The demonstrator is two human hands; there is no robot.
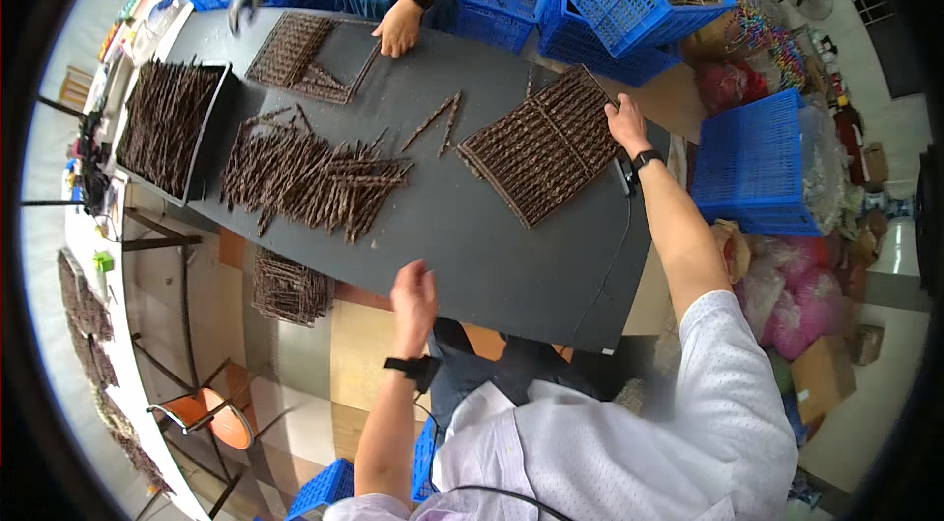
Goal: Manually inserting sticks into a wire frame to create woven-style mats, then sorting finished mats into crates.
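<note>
My right hand (626,124) grips the far right corner of a brown panel (546,143) made of rows of twisted strips. The panel lies at a slant on the right part of the dark table (462,260). Near the table's front edge, my left hand (413,295) is raised with nothing in it; its slightly parted fingers are a bit blurred. Two loose twisted strips (433,121) lie left of the panel. Farther left spreads a heap of similar brown strips (305,177).
Across the table, a co-worker's bare hand (398,27) touches a partly filled brown frame (305,54); their gloved hand (248,0) is blurred. A black tray (187,182) of strips sits at the left. Blue crates (752,167) stand right and behind. A thin cable (615,256) crosses the table's right side.
</note>
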